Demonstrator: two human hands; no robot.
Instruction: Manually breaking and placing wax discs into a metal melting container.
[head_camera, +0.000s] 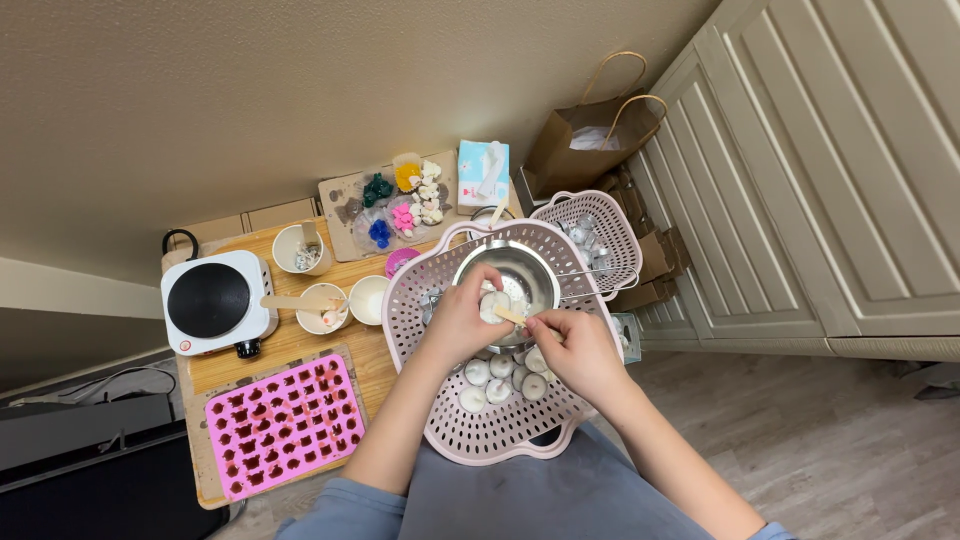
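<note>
- Two hands work over a metal bowl (507, 277) set in a pink basket (440, 420).
- Left hand (462, 318) is closed on a white tealight (493, 303) at the bowl's near rim.
- Right hand (578, 350) pinches a wooden stick (508, 314) against that tealight.
- More tealights (500, 378) lie just below the bowl.

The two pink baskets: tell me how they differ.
The near basket rests on the person's lap, while the far basket sits behind it toward the paper bag. The near basket looks larger than the far basket. The near basket holds a steel bowl and round white pieces; the far basket holds only small pale items. Both hands work over the near basket, none over the far one. Both are pink, perforated and scalloped.
</note>
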